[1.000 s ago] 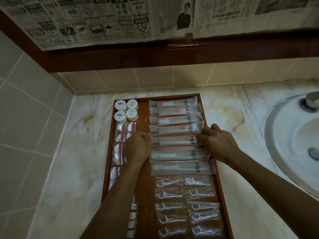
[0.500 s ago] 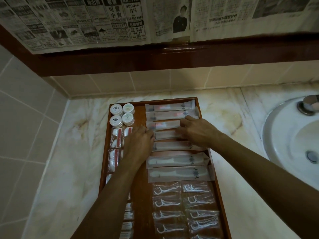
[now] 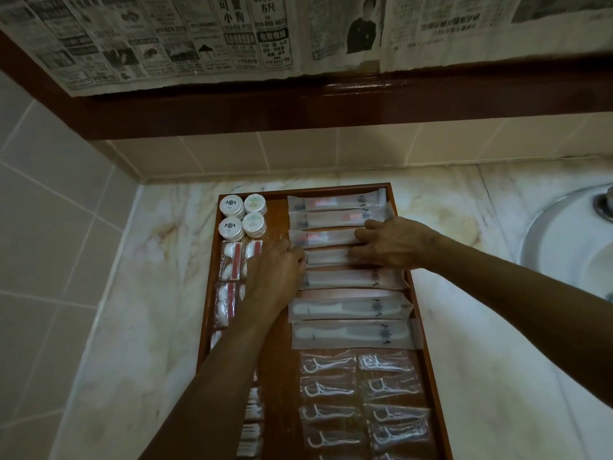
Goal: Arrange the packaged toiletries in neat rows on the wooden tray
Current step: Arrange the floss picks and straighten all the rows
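Head view: both hands work one long sachet [image 3: 328,257] at 12 o'clock on the wooden tray [image 3: 403,190]; left hand [image 3: 277,270] fingers curl at its left end, right hand [image 3: 393,244] fingers lie flat across it. Best slid level, edges parallel with neighbours. Translucent, slim, pale wrapper

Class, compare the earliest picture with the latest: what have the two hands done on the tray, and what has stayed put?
Both hands moved up the row of long sachets toward the wall: the right hand from the sachets' right ends in over them, the left hand along their left ends. Round tubs, floss pick packets and wooden tray stayed put.
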